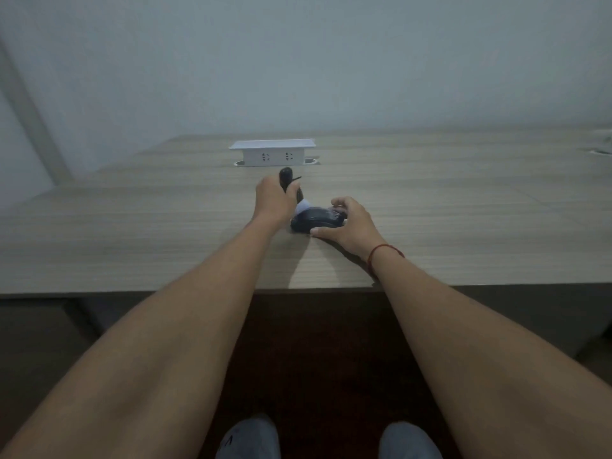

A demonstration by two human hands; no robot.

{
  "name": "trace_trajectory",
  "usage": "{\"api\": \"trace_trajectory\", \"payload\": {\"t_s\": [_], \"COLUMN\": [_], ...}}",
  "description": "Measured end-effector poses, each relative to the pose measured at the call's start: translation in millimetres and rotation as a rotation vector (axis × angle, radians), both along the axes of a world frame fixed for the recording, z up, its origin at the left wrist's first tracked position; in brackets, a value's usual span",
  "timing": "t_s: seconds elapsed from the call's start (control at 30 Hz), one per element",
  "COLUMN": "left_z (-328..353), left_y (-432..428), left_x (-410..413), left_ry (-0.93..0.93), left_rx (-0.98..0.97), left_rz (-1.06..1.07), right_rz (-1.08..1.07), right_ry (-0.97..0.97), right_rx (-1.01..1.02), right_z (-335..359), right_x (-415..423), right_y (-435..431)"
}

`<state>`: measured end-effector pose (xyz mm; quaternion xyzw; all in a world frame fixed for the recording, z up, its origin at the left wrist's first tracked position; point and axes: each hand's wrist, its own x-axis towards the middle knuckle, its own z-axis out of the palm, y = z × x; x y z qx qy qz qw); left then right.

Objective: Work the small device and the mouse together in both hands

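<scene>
The computer mouse (pixel 317 220), a dark one, is lying on the wooden desk (pixel 463 207) a little in from the near edge, directly in front of the person. The right hand (pixel 347 226) is cupping it from the right: the thumb is lying along the near side and the fingers are curling over the far end, so the hand is grasping the mouse and pinning it to the desk. The left hand (pixel 273 200) is clenching a slim dark tool (pixel 287 180) in an upright fist just beside the mouse's left end; the tool's top is standing above the knuckles, and its lower end is hidden behind the hand. A small pale object (pixel 303 206), perhaps a scrap of paper or cloth, is showing between the two hands, touching or just behind the mouse; which of these cannot be told. A white socket box (pixel 272 153) is standing further back on the desk, well apart from both hands. A red cord (pixel 384 253) is circling the right wrist.

Risks, as a judgement: the tool is being held close to the mouse, so a slip of the left fist could scratch the shell or jab the right fingers. The light is dim and the working point is hidden, so misplacing the tip seems likely. If the right hand loosens, the mouse may slide sideways under pressure.
</scene>
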<state>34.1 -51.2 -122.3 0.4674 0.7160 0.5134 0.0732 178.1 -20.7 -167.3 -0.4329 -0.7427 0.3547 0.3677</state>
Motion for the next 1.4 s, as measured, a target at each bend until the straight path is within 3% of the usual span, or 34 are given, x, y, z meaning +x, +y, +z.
{"api": "trace_trajectory", "payload": {"t_s": [0.1, 0.23, 0.37, 0.53, 0.6, 0.7, 0.83, 1.03, 1.17, 1.4], "left_z": [-6.3, -21.7, -14.5, -20.4, -17.5, -14.2, -22.5, -19.3, -30.0, -30.8], "left_y": [-1.1, -2.6, -1.9, 0.1, -0.5, -4.2, -6.5, -7.1, -9.4, -12.7], "left_x": [6.9, -3.7, 1.8, 0.0, -2.3, 8.1, 11.5, 8.7, 3.0, 4.9], "left_ry": [-0.060, -0.123, -0.153, -0.090, -0.050, -0.107, -0.026, -0.156, -0.058, -0.012], "left_rx": [0.058, 0.046, 0.170, 0.050, 0.103, 0.206, 0.125, 0.199, 0.087, 0.113], "left_rz": [-0.033, 0.149, 0.091, 0.109, 0.086, 0.008, 0.014, 0.013, 0.098, 0.091], "right_rz": [0.000, -0.009, -0.010, 0.002, -0.024, -0.166, -0.291, -0.250, -0.223, -0.228], "right_ry": [0.001, -0.013, -0.050, -0.061, -0.072, -0.119, -0.176, -0.116, -0.093, -0.103], "right_rx": [0.001, 0.003, 0.019, 0.009, 0.011, 0.082, 0.106, 0.044, 0.008, 0.009], "right_z": [1.0, -0.6, 2.0, -1.0, -2.1, -3.6, -2.9, -2.7, -2.5, -2.1], "right_x": [-0.7, -1.0, -3.1, 0.2, -2.2, -10.2, -13.2, -11.4, -9.8, -10.6], "right_y": [-0.3, -1.5, -0.6, -0.9, 0.4, 5.5, 1.9, -0.2, -0.9, 1.4]}}
